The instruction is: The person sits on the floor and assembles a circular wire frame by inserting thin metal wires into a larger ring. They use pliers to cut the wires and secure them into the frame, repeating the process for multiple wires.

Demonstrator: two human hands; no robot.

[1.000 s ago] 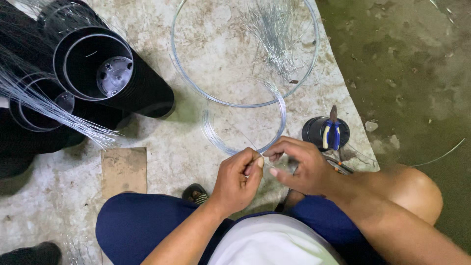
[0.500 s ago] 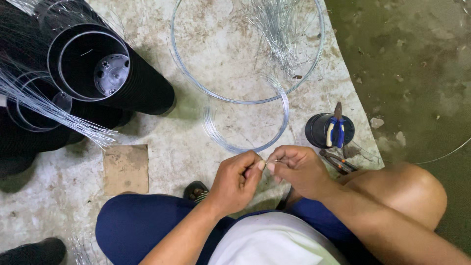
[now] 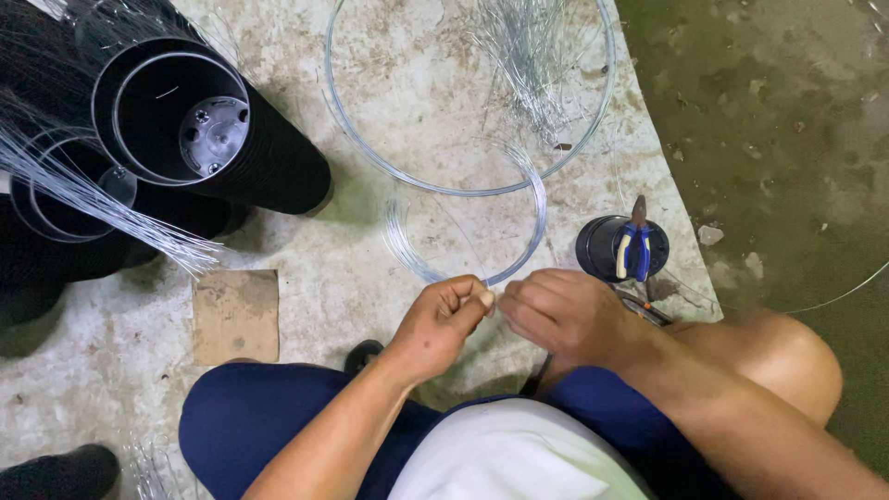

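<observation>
Pinching the near arc of a small wire hoop (image 3: 468,231) on the concrete floor (image 3: 306,241) between both hands, left hand (image 3: 444,319) clenched, right hand (image 3: 560,315) gripping, apparently joining its ends, which calls for steady twisting.

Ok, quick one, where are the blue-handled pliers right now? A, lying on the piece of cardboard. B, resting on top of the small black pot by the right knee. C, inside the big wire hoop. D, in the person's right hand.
B: the blue-handled pliers lie across the rim of the small black pot, while the left hand and right hand pinch the small wire ring between them.
</observation>
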